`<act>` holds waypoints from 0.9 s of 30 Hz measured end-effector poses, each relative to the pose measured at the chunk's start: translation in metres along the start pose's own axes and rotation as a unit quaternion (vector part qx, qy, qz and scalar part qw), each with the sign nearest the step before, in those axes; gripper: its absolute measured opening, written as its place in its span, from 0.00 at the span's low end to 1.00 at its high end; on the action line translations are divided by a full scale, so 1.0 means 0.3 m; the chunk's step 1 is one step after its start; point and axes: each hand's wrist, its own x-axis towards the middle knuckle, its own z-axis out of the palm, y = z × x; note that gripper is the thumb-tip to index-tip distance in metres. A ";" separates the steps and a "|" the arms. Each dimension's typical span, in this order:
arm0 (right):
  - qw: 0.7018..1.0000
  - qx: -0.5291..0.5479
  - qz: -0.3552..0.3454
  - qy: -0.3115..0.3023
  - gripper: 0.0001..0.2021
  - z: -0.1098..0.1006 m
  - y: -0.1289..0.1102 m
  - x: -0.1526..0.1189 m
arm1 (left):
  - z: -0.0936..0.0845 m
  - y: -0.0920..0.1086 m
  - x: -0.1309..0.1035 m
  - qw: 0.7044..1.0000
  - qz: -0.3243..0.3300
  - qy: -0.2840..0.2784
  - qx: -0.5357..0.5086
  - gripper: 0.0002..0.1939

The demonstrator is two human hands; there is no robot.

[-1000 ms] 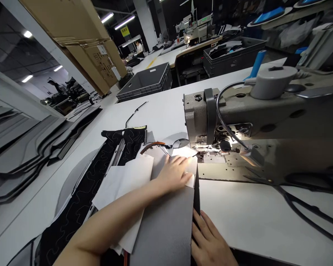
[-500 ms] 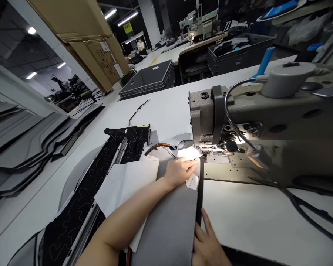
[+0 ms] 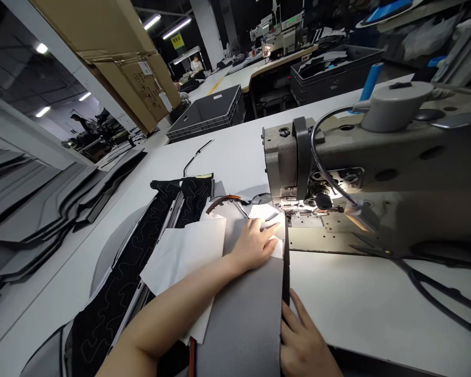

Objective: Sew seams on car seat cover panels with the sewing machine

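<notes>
A long grey fabric panel (image 3: 245, 319) with a black strip (image 3: 286, 272) along its right edge runs up to the sewing machine (image 3: 284, 162). My left hand (image 3: 255, 243) lies on the panel just left of the needle area, its fingers stretched and slightly apart. A small white label (image 3: 276, 248) shows partly beneath those fingers. Lower down, my right hand (image 3: 304, 337) grips the panel's right edge at the black strip; some of its fingertips are hidden. Beyond my left hand, an orange-and-black curved trim (image 3: 224, 200) rests on the fabric.
Scissors (image 3: 392, 256) lie at the machine's base. Left of my forearm are white sheets (image 3: 188, 246) and a black stitched piece (image 3: 121, 277). Stacked grey panels (image 3: 35, 209) fill the far left. A grey crate (image 3: 208, 112) and cardboard boxes (image 3: 137, 89) stand behind.
The label and panel have shifted slightly toward the machine. My left hand's fingers have spread a little, and my right hand has come up slightly along the edge. The view has shifted slightly.
</notes>
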 end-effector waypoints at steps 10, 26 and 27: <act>0.999 0.040 0.007 -0.024 0.16 -0.028 0.016 0.022 | 0.046 0.035 0.046 1.000 -0.013 0.024 -0.014 0.19; 0.999 0.025 -0.010 -0.030 0.14 -0.031 0.029 0.016 | 0.080 0.032 0.061 0.987 -0.058 0.095 -0.115 0.16; 0.999 0.027 -0.012 -0.041 0.14 -0.036 0.032 0.017 | 0.083 0.032 0.063 0.987 -0.057 0.098 -0.114 0.16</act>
